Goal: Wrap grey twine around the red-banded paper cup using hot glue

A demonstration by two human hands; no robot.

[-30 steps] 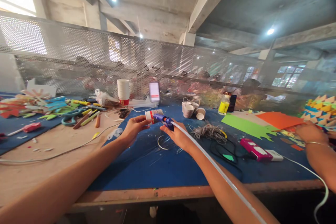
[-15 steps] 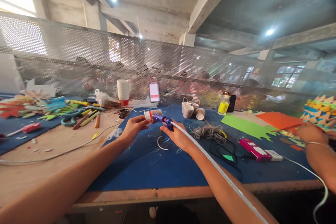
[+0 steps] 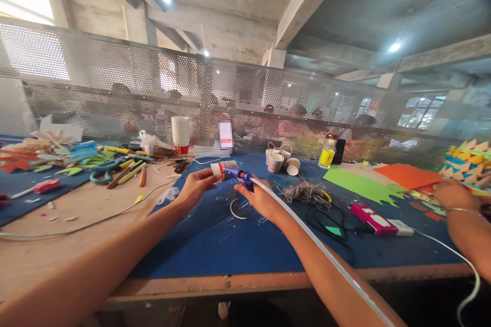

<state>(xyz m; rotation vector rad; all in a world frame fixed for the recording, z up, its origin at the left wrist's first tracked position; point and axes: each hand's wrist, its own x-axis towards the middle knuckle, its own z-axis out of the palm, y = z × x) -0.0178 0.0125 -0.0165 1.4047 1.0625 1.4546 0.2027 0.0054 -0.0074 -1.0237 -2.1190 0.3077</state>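
1. My left hand (image 3: 195, 184) is closed around a small paper cup (image 3: 222, 167). It holds the cup sideways above the middle of the counter (image 3: 76, 209), I judge so that the cup's wall faces the tool.
2. My right hand (image 3: 261, 199) is wrapped tight on a blue glue gun (image 3: 241, 176), whose tip touches the cup. A long clear glue stick (image 3: 318, 248) trails back along my forearm.
3. Just beyond my hands stands a cluster of small cups (image 3: 278, 159); I cannot tell their contents. To the right, a bottle (image 3: 327, 153) holds yellow liquid. A stack of white cups (image 3: 180, 133) stands far left.
4. Another person's hand (image 3: 452, 193) rests on coloured paper at the right.
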